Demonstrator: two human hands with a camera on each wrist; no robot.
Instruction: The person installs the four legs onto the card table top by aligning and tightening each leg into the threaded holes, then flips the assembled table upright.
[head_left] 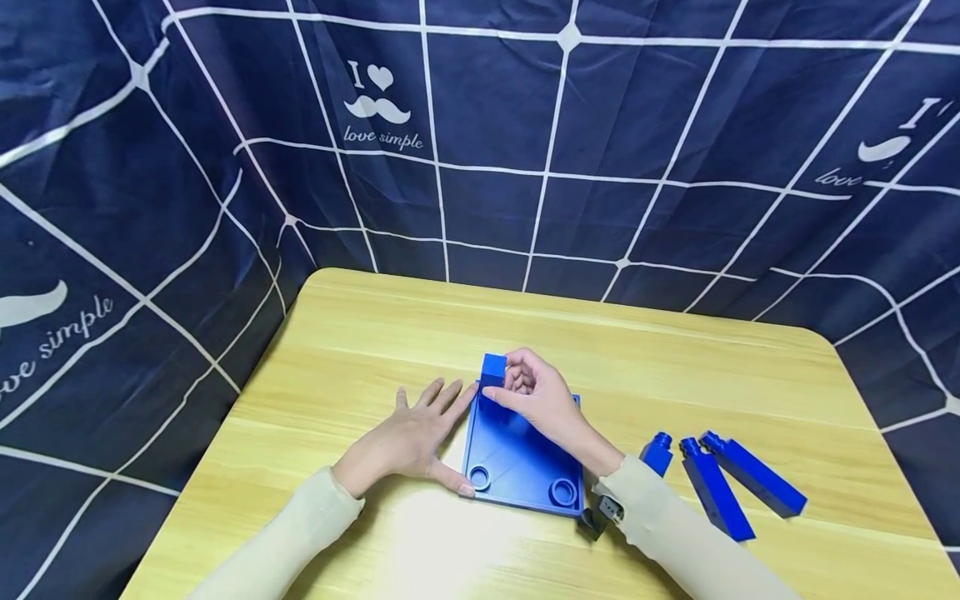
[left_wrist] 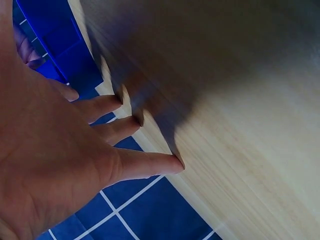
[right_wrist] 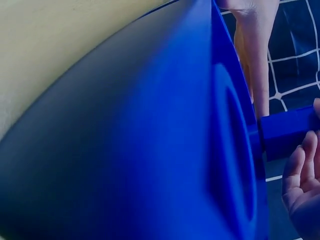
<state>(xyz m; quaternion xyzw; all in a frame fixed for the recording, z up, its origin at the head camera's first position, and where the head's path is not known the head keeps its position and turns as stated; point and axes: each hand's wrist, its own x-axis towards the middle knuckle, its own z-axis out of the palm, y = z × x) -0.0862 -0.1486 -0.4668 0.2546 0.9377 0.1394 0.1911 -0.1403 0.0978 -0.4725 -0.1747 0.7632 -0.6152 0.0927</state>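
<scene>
near: left hand [head_left: 408, 443], fingers spread, gripping nothing, touching glossy blue tray's [head_left: 517, 462] left edge | tray's far-left corner: right hand [head_left: 543, 404], fingers curled, pinching square-sided blue post [head_left: 492, 371] | risk: slackened pinch could tip post; sideways push could skid tray on smooth desk [head_left: 360, 333] | beyond: creased cloth [head_left: 487, 208]

Finding room above the near half of the blue rimmed panel [head_left: 519, 458] and over the wooden tabletop [head_left: 675, 367] behind it. Meeting the left hand [head_left: 416, 437] along the panel's left edge, the upright blue leg [head_left: 492, 375] and right hand [head_left: 545, 402] at the far-left corner. Running into the right sleeve [head_left: 667, 517] and black wrist camera [head_left: 591, 525] by the near-right corner, three blue legs [head_left: 717, 492] farther right, and the patterned curtain [head_left: 487, 208] beyond the tabletop.
</scene>
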